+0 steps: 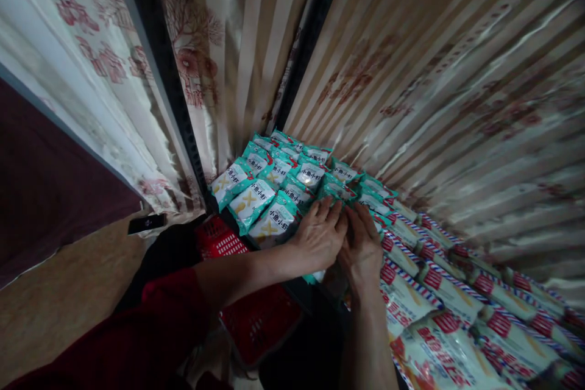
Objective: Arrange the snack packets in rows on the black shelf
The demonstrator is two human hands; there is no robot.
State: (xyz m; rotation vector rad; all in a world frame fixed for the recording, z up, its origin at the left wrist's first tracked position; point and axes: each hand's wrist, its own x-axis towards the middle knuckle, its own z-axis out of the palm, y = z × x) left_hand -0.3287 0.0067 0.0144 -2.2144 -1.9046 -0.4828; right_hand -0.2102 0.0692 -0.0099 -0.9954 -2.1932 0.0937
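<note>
Teal-and-white snack bags stand in slanting, overlapping rows on a dark shelf. My left hand reaches in from the left, its fingers bent over a bag at the right end of these rows. Close beside it, nearly touching, my right hand has its fingers curled down on the same spot. Both hands appear to grip one teal snack bag, mostly hidden under them. A teal corner shows below my left hand. The fingertips are partly out of sight among the packets.
White-and-red snack bags with striped edges fill the right side. Pleated printed curtains hang behind, with dark uprights between them. Red perforated baskets sit below the shelf edge. A black phone-like object lies at the left.
</note>
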